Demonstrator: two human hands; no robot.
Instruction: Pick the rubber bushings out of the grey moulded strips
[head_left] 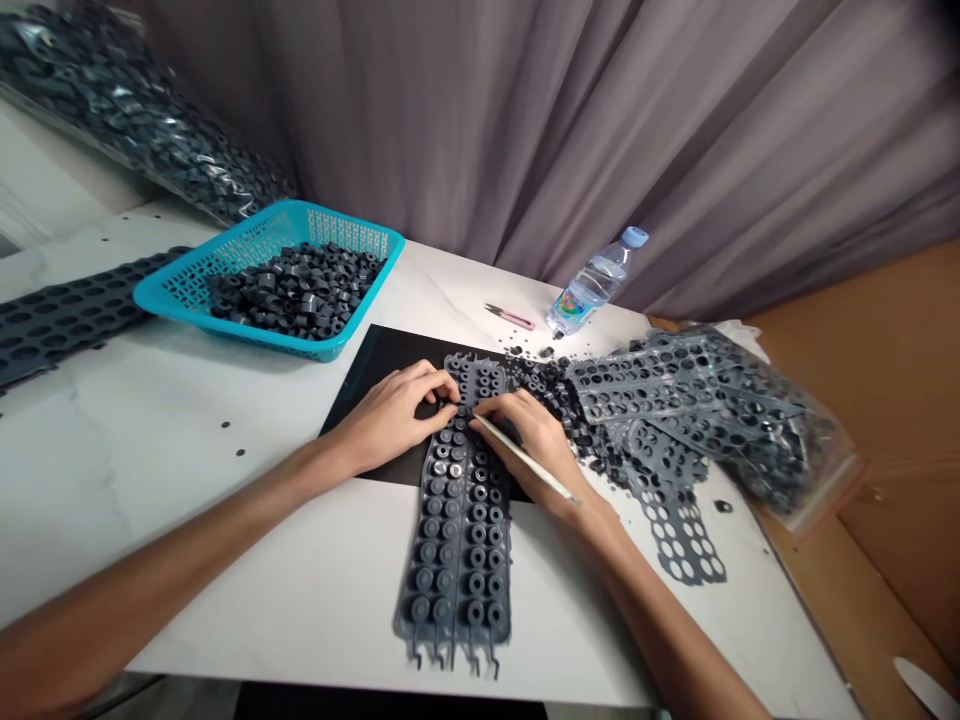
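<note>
Dk gray sheet [453, 540] + white stick [529, 462]
Sheet long, flat, w/ rows of round plugs; far pt on blk mat [382, 370], near pt on tbl [300, 590]. Stick thin, slanted, far tip over sheet.

No lettering is readable; the label [572, 305] on the bottle [601, 276] is too small

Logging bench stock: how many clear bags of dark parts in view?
2: one bag at upper left, beyond the blue basket; another bag at the right edge of the table. More may be hidden.
</note>
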